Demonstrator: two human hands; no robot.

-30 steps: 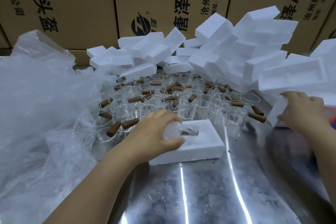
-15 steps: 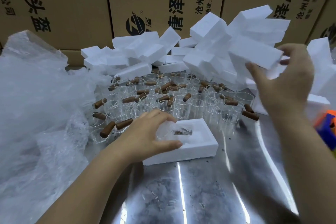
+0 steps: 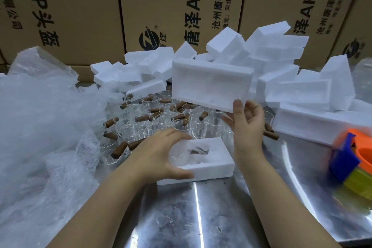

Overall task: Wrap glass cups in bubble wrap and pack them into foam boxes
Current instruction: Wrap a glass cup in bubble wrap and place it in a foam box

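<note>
The orange and blue tool is smearing into blur and running off the right edge, too unclear to name. The left grip is covering the foam box at its left end. The wrapped cup inside is showing only hazily. The raised foam piece is hiding some glass cups and the right grip fingers behind it. The cartons are running off the top edge, cutting their print.

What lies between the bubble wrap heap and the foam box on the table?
In the head view, the left hand, gripping the foam box's left end, and glass cups with brown handles standing at the bubble wrap's edge.
</note>
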